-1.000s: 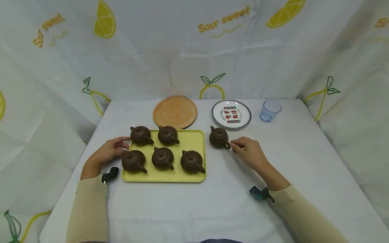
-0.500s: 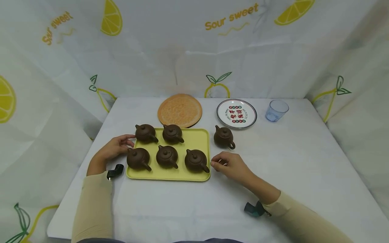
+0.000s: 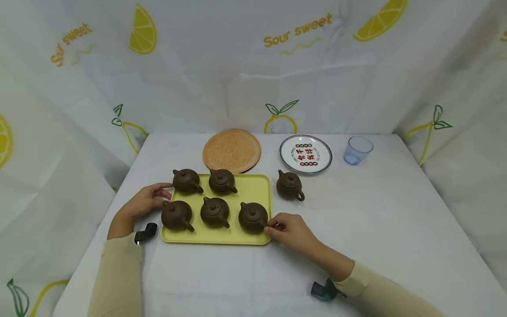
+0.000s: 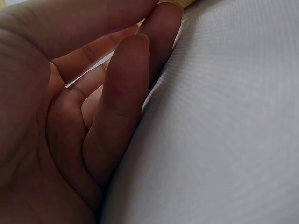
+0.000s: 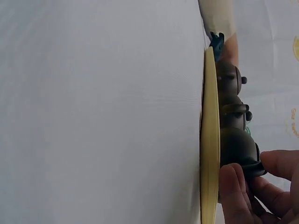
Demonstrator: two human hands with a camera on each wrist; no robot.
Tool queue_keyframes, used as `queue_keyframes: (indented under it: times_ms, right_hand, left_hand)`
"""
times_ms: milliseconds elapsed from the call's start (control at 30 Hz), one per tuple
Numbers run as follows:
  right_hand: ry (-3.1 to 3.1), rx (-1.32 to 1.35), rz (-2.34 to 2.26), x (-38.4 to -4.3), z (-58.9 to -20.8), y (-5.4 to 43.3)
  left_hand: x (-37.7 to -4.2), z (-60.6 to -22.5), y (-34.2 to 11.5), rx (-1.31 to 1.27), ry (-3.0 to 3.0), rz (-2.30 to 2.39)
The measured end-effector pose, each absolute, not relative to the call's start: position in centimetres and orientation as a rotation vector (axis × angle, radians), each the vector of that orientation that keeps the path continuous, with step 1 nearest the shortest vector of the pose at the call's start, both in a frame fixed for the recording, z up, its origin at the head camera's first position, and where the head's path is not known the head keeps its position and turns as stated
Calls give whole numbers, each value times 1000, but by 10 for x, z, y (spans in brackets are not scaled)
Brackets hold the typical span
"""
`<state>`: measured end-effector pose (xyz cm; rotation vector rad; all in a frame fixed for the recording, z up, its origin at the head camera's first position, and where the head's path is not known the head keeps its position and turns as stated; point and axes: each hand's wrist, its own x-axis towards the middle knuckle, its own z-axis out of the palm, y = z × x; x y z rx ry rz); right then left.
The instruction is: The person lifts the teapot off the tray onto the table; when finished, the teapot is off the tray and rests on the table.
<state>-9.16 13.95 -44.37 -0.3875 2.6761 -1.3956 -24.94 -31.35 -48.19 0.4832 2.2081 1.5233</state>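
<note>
Head view: white table [image 3: 396, 211]; yellow tray [image 3: 253, 187]; round mat [image 3: 233, 152] behind; plate [image 3: 306, 154], right of mat; left hand [image 3: 144, 200], loosely bent, at tray's left rim; right hand [image 3: 291, 231], pinching near-right tray pot [image 3: 252, 215] by handle [image 5: 256, 169]; four further pots [image 3: 214, 212] on tray, lone pot [image 3: 289, 185] just right; glass [image 3: 358, 151].

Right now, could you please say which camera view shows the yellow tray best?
The head view: it looks down on the yellow tray, showing nearly its whole outline. The right wrist view catches only one edge, side-on; the left wrist view, seemingly just a yellow sliver.
</note>
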Motion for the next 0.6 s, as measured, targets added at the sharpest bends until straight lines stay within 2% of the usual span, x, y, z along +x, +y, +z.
queue_keyframes:
  times_ms: [367, 600]
  right_hand:
    - [2745, -265, -1439, -85, -441, 140]
    - [2740, -199, -1480, -89, -416, 160]
  left_hand:
    - [-245, -476, -313, 462, 2217, 1509]
    - [-246, -477, -314, 477, 2202, 1505]
